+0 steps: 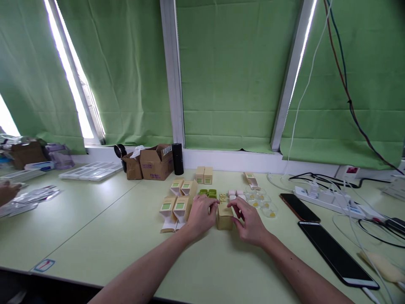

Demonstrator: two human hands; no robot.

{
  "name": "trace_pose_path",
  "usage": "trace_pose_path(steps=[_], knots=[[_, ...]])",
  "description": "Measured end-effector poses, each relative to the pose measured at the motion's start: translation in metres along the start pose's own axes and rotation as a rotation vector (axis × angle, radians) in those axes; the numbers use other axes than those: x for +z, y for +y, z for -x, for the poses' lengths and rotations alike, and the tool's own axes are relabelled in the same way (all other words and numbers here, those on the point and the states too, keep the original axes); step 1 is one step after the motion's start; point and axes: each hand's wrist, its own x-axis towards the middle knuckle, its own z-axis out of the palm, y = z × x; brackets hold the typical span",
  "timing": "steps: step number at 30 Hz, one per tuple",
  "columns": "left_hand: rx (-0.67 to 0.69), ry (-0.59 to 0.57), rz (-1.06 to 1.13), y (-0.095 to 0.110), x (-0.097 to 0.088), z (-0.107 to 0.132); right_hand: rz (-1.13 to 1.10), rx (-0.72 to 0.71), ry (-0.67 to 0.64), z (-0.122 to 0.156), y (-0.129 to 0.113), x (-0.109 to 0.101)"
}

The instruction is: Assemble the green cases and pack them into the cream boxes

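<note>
A small tan cardboard box (225, 220) stands on the table between my two hands. The fingertips of my left hand (203, 212) are pinched together at its upper left edge. On the other side, my right hand (248, 218) curls round the upper right, its thumb against the box and its index finger at the top edge. Beyond the box lie green pieces (208, 193), small yellow pieces (222, 197), pale pink pieces (236, 194) and clear round cases with yellow spots (268, 208). Several open boxes with green labels (179, 207) stand left of my left hand.
Two boxes (204, 175) stand farther back, near a black cylinder (177, 159) and brown cartons (156, 162). At right lie two phones (337, 253), (300, 207) and a power strip (329, 199) with cables. Another person's hand (9, 192) is at far left, by plastic packets (31, 199).
</note>
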Motion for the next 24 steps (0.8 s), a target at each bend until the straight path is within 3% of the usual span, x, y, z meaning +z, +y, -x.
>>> trace_pose_path(steps=[7, 14, 18, 24], knots=[[-0.004, 0.0, -0.014, 0.001, -0.002, 0.0, -0.007, 0.053, 0.043, -0.001, 0.008, 0.0], [0.014, 0.018, 0.001, 0.005, -0.006, -0.001, -0.003, 0.143, 0.183, -0.002, 0.019, 0.005], [-0.008, 0.02, 0.014, 0.003, -0.003, -0.001, -0.08, 0.066, 0.153, -0.001, 0.013, 0.002], [-0.029, -0.068, 0.051, 0.002, -0.002, 0.0, -0.083, -0.104, 0.093, 0.001, 0.003, 0.0]])
